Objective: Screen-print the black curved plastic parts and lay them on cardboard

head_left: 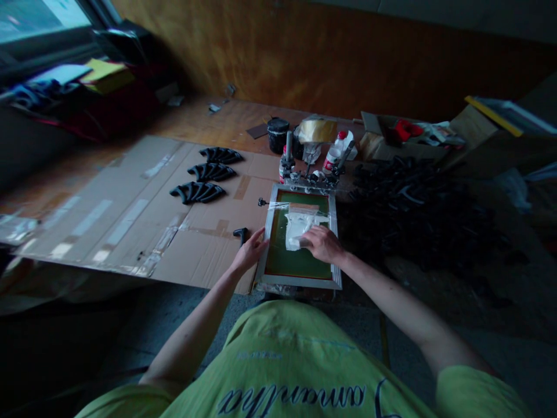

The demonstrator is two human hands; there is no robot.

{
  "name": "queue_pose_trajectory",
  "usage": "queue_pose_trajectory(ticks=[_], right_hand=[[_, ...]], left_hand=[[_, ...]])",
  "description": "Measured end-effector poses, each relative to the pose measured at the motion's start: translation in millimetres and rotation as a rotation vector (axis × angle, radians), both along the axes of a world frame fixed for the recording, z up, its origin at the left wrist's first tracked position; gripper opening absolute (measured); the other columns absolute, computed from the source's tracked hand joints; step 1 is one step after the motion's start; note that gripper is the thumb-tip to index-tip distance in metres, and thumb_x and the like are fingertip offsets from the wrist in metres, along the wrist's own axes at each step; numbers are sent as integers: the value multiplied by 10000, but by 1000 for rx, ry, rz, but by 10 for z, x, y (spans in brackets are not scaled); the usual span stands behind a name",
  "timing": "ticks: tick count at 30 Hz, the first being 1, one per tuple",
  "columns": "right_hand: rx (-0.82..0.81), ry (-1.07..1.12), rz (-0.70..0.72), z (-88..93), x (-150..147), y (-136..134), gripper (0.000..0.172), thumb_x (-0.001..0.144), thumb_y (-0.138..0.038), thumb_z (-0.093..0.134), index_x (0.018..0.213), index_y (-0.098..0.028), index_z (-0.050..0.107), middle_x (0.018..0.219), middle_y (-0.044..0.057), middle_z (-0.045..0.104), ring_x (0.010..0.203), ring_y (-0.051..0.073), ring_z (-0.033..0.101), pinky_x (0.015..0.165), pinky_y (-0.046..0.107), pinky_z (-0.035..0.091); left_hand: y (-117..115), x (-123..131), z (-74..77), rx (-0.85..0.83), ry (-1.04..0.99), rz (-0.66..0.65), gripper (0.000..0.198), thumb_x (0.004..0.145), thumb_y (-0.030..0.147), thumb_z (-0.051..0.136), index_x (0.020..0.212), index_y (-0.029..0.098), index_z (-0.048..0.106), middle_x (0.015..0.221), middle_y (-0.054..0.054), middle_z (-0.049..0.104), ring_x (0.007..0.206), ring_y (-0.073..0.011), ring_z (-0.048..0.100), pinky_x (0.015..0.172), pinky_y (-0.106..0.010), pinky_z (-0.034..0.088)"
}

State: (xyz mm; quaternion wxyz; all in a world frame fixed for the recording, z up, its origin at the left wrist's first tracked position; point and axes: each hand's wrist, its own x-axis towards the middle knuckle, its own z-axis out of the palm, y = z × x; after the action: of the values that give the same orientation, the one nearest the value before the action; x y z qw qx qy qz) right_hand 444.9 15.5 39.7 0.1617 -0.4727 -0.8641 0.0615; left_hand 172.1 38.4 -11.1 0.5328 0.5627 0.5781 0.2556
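A small screen-printing frame [266,249] with a green mesh lies on the floor in front of me, clamped at its far end. My left hand [249,252] grips the frame's left edge, fingers curled over it. On the mesh, my right hand [321,242] is closed on a white smeared squeegee or pad [298,227]. A small black part [241,233] lies just left of the frame on the cardboard.
Flattened cardboard [130,215] covers the floor at left, with three fanned stacks of black curved parts [198,192]. A large heap of black parts [418,209] lies at right. A black pot [277,133], bottles [337,152] and boxes stand behind the frame.
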Motion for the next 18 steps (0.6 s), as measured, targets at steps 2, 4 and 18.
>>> queue_pose_trajectory(ticks=[2,4,18], right_hand=[[-4,72,-124,150,-22,228,262,875,-257,686,1133,-216,678,975,69,704,932,218,606,820,321,450],[14,125,-243,345,8,503,472,860,-268,708,1318,-261,593,1054,63,697,953,220,612,831,324,467],[-99,139,-524,-257,554,233,376,870,-539,623,878,-164,651,981,124,639,946,242,585,858,358,467]], left_hand=[[-8,-4,114,-40,-67,-13,871,784,610,613,1515,187,402,599,57,531,448,-91,421,425,-198,293],[-18,-2,305,-57,-132,1,893,769,614,640,1516,190,397,605,58,540,441,-85,418,417,-190,270],[767,518,1630,439,-513,252,508,908,673,418,1067,220,586,918,-71,723,794,-169,687,631,-274,553]])
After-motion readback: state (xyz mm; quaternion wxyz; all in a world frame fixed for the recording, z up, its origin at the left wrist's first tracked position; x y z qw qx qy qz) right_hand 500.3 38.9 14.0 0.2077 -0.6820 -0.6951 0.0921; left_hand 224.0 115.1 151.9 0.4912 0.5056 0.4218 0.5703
